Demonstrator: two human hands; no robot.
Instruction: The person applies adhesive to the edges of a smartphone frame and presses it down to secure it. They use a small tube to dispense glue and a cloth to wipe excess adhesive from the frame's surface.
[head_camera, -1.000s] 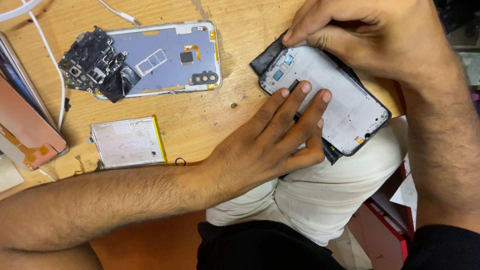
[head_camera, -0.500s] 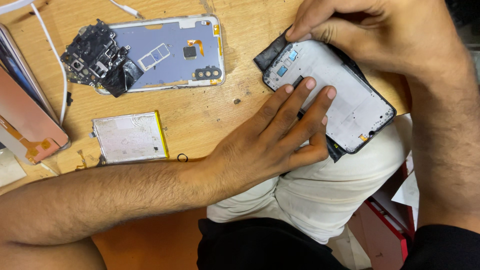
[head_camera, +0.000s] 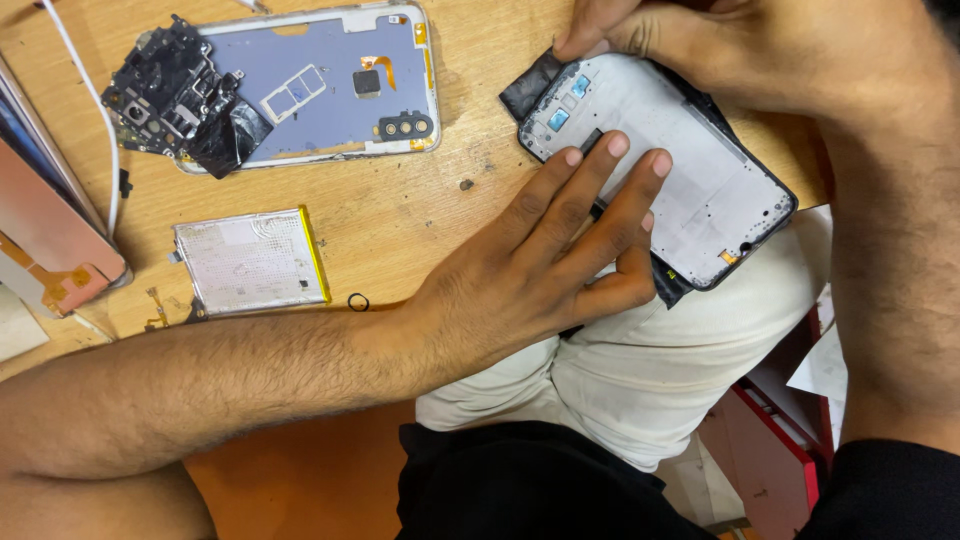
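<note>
Currently left hand (head_camera: 545, 260) presses flat, fingers spread, on phone frame (head_camera: 690, 180); right hand (head_camera: 740, 45) pinches frame's far corner. Battery (head_camera: 250, 262) lies left on table (head_camera: 400, 220).

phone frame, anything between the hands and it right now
Nothing visible. The left hand lies flat with its fingers directly on the phone frame, and the right hand touches its top edge by the black flap. The battery and back cover lie apart on the table.
</note>
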